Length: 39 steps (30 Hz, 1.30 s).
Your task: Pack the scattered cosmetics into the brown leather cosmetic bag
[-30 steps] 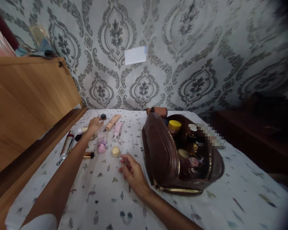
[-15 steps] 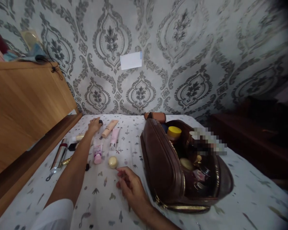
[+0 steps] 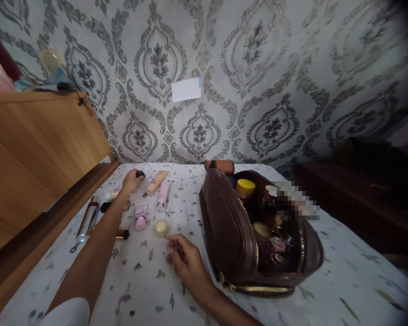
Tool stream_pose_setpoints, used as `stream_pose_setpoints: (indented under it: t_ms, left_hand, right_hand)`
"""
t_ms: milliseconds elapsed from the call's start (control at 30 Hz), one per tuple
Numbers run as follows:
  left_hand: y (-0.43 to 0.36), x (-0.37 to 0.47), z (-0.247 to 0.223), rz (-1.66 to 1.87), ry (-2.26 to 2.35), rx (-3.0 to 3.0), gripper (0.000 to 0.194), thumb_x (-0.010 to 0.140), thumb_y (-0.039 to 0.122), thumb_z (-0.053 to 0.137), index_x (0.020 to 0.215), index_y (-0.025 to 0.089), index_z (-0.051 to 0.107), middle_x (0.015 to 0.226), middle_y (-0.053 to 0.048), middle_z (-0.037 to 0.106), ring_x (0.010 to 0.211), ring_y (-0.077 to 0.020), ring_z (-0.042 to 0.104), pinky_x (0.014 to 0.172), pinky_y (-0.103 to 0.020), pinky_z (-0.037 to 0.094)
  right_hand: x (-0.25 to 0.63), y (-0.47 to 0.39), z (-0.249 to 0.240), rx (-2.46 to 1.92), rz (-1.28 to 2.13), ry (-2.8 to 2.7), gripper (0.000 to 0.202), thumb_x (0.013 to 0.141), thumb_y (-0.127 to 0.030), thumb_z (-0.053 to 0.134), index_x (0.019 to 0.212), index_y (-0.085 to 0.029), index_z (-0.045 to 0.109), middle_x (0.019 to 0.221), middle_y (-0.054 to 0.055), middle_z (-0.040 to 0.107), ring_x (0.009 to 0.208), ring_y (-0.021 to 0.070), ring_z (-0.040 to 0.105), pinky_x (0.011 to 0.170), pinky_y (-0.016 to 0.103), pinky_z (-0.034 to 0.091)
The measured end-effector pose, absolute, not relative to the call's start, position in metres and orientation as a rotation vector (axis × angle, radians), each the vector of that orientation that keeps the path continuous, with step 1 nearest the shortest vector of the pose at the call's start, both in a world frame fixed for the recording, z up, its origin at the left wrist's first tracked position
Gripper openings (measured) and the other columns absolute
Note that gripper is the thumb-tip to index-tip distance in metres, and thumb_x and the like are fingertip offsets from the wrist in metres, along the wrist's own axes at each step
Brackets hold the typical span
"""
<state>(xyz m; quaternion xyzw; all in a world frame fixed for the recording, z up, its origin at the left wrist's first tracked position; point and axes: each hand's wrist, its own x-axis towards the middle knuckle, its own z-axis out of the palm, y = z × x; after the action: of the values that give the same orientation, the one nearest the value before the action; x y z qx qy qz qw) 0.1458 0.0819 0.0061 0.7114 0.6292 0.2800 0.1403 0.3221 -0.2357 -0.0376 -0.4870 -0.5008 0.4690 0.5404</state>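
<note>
My left hand (image 3: 131,182) reaches to the far left part of the patterned sheet, its fingers closed on a small black object (image 3: 140,174) whose exact kind is hard to make out. Just right of it lie a peach tube (image 3: 157,183) and a pale pink tube (image 3: 163,196). My right hand (image 3: 187,265) rests low in the middle, fingers loosely curled and apart, holding nothing. Close to its fingertips is a small cream-coloured round pot (image 3: 161,228). A pink and purple tube (image 3: 140,217) lies left of that pot. The brown cosmetic bag (image 3: 221,226) stands unzipped to the right.
Inside the bag are a yellow-lidded jar (image 3: 245,187) and several other cosmetics. A silver tube (image 3: 88,218) and a black-ended stick (image 3: 123,234) lie around my left forearm. A brown cylindrical case (image 3: 223,166) sits behind the bag. A wooden panel (image 3: 44,140) borders the left side.
My left hand has shifted slightly, and more of the black object shows at its fingertips. The left forearm has moved a little left, uncovering the black-ended stick. My right hand stays nearly still.
</note>
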Motion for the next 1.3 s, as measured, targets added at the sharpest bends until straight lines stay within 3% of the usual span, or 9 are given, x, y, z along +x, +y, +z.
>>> stream_pose_setpoints:
  t_ms: [133, 367, 500, 667, 800, 1100, 1233, 1300]
  left_hand:
    - [0.053, 0.141, 0.009, 0.980, 1.609, 1.918, 0.033, 0.075, 0.030, 0.063, 0.105, 0.018, 0.065, 0.107, -0.007, 0.071, 0.102, -0.0242, 0.063, 0.091, -0.035, 0.047]
    - [-0.029, 0.143, 0.013, 1.112, 1.210, 1.695, 0.057, 0.065, 0.047, 0.073, 0.111, 0.015, 0.068, 0.111, -0.011, 0.072, 0.101, -0.0268, 0.064, 0.087, -0.036, 0.049]
    - [-0.078, 0.152, 0.016, 1.068, 1.071, 1.596, 0.057, 0.065, 0.049, 0.076, 0.111, 0.016, 0.070, 0.111, -0.010, 0.072, 0.098, -0.0252, 0.064, 0.081, -0.032, 0.049]
    - [-0.127, 0.171, 0.016, 0.956, 0.949, 1.423, 0.050, 0.063, 0.042, 0.082, 0.103, 0.015, 0.071, 0.103, -0.009, 0.072, 0.093, -0.0224, 0.064, 0.080, -0.031, 0.048]
    - [-0.150, 0.183, 0.012, 0.924, 0.931, 1.435, 0.044, 0.064, 0.045, 0.082, 0.093, 0.015, 0.069, 0.091, -0.006, 0.070, 0.088, -0.0212, 0.064, 0.080, -0.032, 0.049]
    - [-0.170, 0.188, 0.015, 0.892, 1.040, 1.789, 0.032, 0.077, 0.047, 0.068, 0.078, 0.016, 0.060, 0.070, 0.001, 0.057, 0.068, -0.0146, 0.053, 0.063, -0.025, 0.042]
    - [-0.172, 0.186, 0.016, 0.869, 1.011, 1.855, 0.031, 0.085, 0.047, 0.059, 0.080, 0.016, 0.062, 0.076, -0.001, 0.062, 0.073, -0.0165, 0.056, 0.068, -0.027, 0.044]
    - [-0.171, 0.183, 0.014, 0.853, 0.957, 1.878, 0.033, 0.090, 0.046, 0.054, 0.091, 0.016, 0.065, 0.087, -0.004, 0.066, 0.081, -0.0185, 0.060, 0.076, -0.029, 0.046]
  right_hand:
    - [0.322, -0.235, -0.040, -1.144, 1.135, -1.183, 0.022, 0.084, -0.027, 0.053, 0.103, -0.020, 0.061, 0.094, 0.005, 0.061, 0.071, 0.0144, 0.064, 0.051, 0.021, 0.046]
    - [0.323, -0.232, -0.040, -1.120, 1.164, -1.182, 0.026, 0.083, -0.034, 0.055, 0.103, -0.019, 0.059, 0.094, 0.004, 0.059, 0.070, 0.0145, 0.064, 0.048, 0.021, 0.045]
    - [0.322, -0.232, -0.040, -1.082, 1.150, -1.166, 0.030, 0.084, -0.038, 0.056, 0.110, -0.021, 0.055, 0.094, 0.003, 0.056, 0.071, 0.0145, 0.065, 0.048, 0.020, 0.045]
    - [0.321, -0.231, -0.040, -1.064, 1.116, -1.100, 0.055, 0.082, -0.039, 0.061, 0.130, -0.023, 0.041, 0.104, 0.005, 0.053, 0.074, 0.0152, 0.065, 0.047, 0.021, 0.046]
    - [0.320, -0.231, -0.037, -1.079, 1.080, -1.070, 0.066, 0.080, -0.039, 0.065, 0.137, -0.023, 0.035, 0.114, 0.008, 0.051, 0.075, 0.0133, 0.061, 0.050, 0.022, 0.049]
    - [0.321, -0.226, -0.045, -0.991, 1.067, -1.072, 0.053, 0.077, -0.036, 0.070, 0.123, -0.025, 0.047, 0.109, 0.004, 0.055, 0.074, 0.0135, 0.060, 0.048, 0.020, 0.047]
    - [0.321, -0.226, -0.043, -0.976, 1.091, -1.048, 0.046, 0.076, -0.038, 0.072, 0.114, -0.024, 0.051, 0.099, 0.003, 0.058, 0.075, 0.0148, 0.061, 0.047, 0.020, 0.046]
    - [0.322, -0.227, -0.040, -0.966, 1.116, -1.028, 0.043, 0.076, -0.040, 0.071, 0.111, -0.023, 0.052, 0.097, 0.003, 0.059, 0.074, 0.0153, 0.061, 0.046, 0.020, 0.045]
